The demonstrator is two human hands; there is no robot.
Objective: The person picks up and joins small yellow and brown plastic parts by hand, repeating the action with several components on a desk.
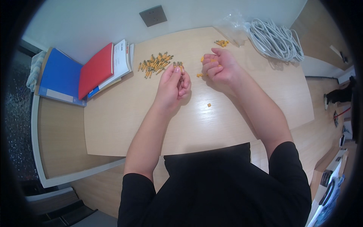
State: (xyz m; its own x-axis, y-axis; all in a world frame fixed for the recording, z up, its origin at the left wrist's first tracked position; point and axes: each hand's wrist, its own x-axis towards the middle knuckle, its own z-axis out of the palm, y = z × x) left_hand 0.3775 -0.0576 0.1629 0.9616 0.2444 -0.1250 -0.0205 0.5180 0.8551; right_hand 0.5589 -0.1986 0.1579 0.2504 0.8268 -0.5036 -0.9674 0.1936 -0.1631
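My left hand point(174, 85) is closed around several small yellow sticks with metallic ends point(178, 64), whose tips poke up past the thumb and fingers. Just beyond it, a loose pile of like yellow sticks point(155, 63) is spread on the table. My right hand point(224, 68) has its fingers curled in, and bits of yellow show between and beside them; their exact shape is partly hidden. Under its fingertips lie small yellow pieces point(199, 75). A single square yellow piece point(209, 105) rests alone nearer to me. Farther back is a small group of yellow sticks point(222, 43).
On the left stand a blue folder point(60, 75), a red folder point(96, 70) and white papers point(120, 62). At the back right are a clear plastic bag point(232, 28) and a coil of grey cable point(275, 41). A wall socket point(153, 16) sits above the wooden table point(117, 128).
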